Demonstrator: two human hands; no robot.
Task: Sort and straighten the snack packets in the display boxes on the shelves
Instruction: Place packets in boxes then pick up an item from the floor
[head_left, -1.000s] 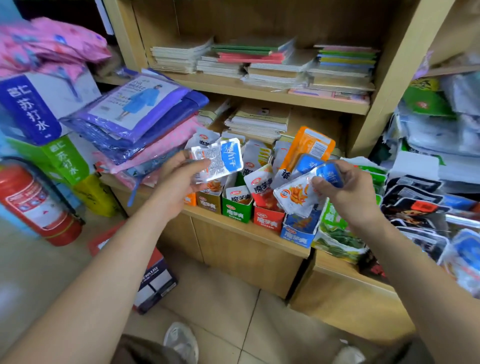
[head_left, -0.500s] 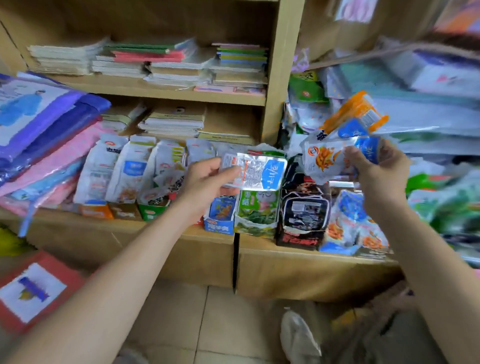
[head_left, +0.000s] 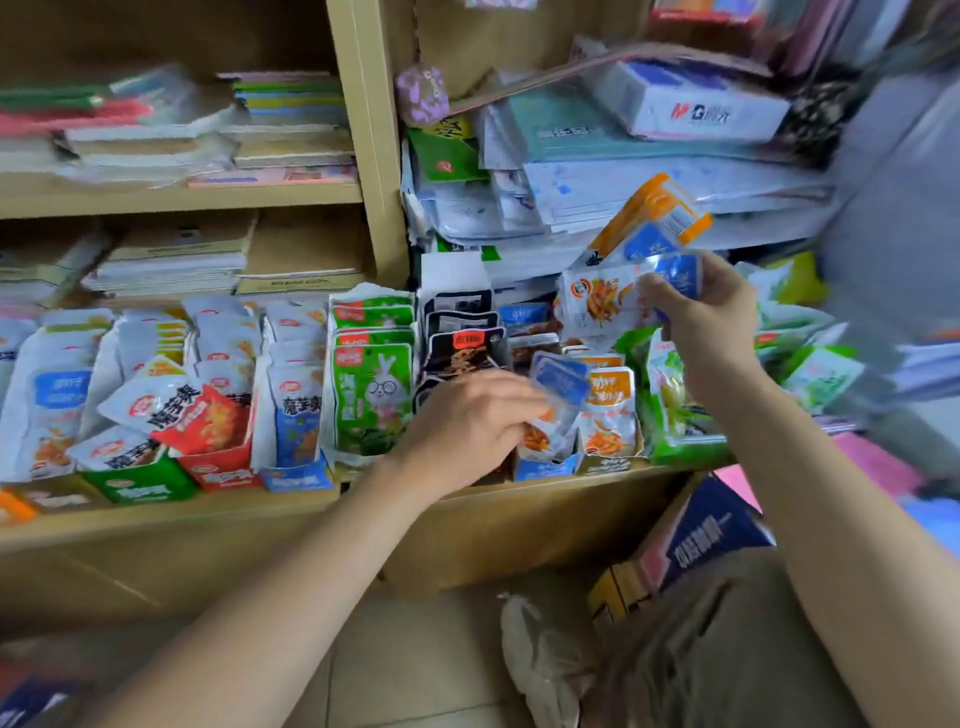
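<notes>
Left hand (head_left: 467, 421): I see it pinching a glossy blue-topped packet (head_left: 558, 387) at a cardboard box (head_left: 545, 467).
Right hand (head_left: 706, 317): clasping flat foil packets (head_left: 602, 304), fanned.

small shop: shelves (head_left: 171, 512) of snack packets (head_left: 371, 400) (notebooks (head_left: 171, 265) above)

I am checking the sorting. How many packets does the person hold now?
4 show: a blue packet in the left hand, and three in the right hand: orange packet on top, middle packet below it, front packet lowest. More may hide behind.
</notes>
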